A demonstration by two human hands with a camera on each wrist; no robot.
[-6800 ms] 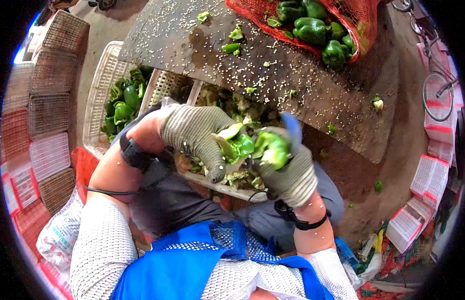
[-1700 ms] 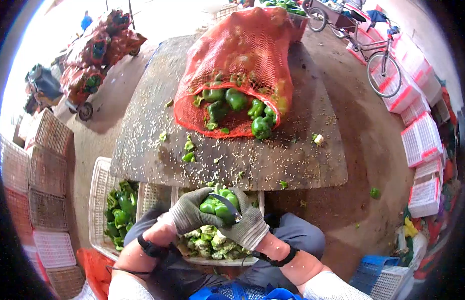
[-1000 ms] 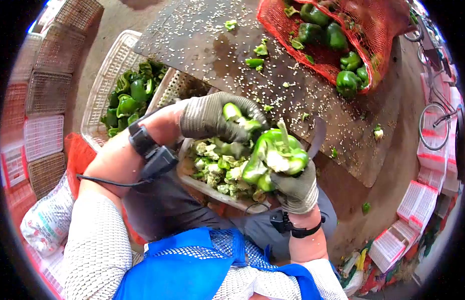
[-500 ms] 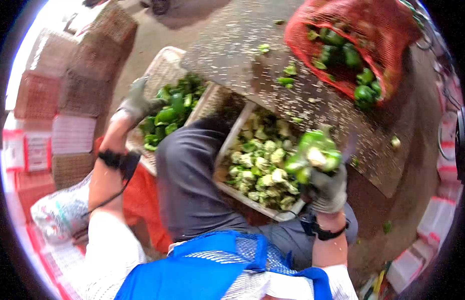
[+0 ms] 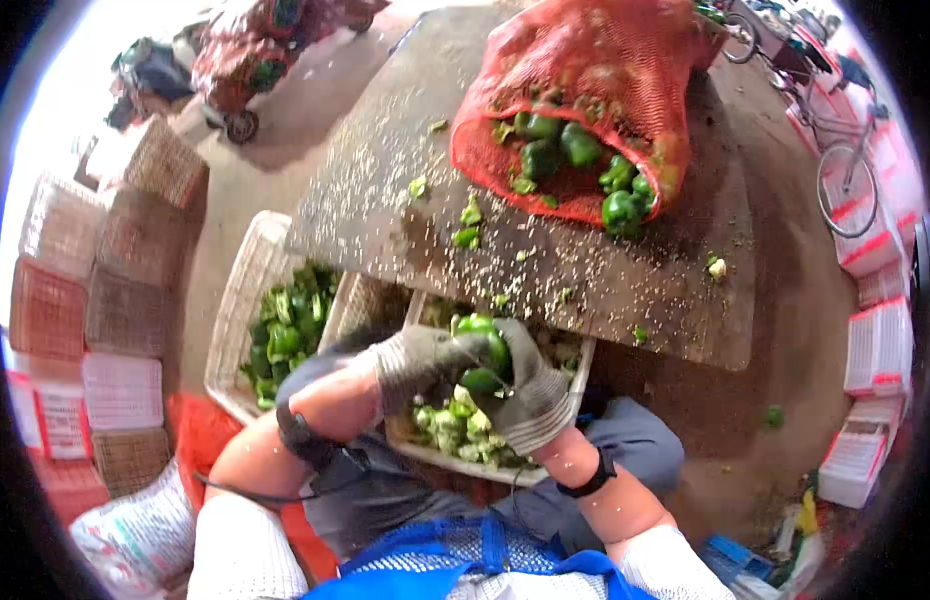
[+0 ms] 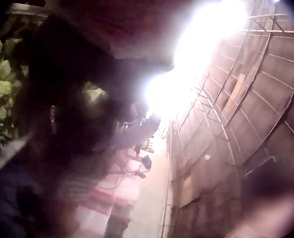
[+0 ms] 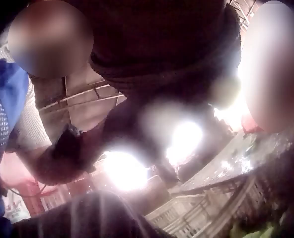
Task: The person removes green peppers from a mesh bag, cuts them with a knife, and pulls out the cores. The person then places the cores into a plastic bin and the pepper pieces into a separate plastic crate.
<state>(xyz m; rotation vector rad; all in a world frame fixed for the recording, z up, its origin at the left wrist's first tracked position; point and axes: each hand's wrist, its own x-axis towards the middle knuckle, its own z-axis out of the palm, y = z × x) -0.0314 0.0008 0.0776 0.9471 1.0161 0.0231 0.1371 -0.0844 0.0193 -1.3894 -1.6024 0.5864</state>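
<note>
Both gloved hands meet at a green bell pepper above the middle crate in the head view. From the left side, my left hand grips it. My right hand curls round its right side; a thin light edge beneath the pepper is too small to make out. Below the hands is a white crate of pale green pepper cores. Another crate at the left holds green pepper pieces. Both wrist views are dark and blurred, hiding the fingers.
A grey board strewn with seeds and scraps lies beyond the crates. On it, a red mesh sack opens toward me with whole peppers inside. Stacked crates line the left; a bicycle and white boxes stand right.
My left hand has come from over the left crate back to the pepper in my right hand. A second ago it held a cut pepper piece. The head view has swung upward.
</note>
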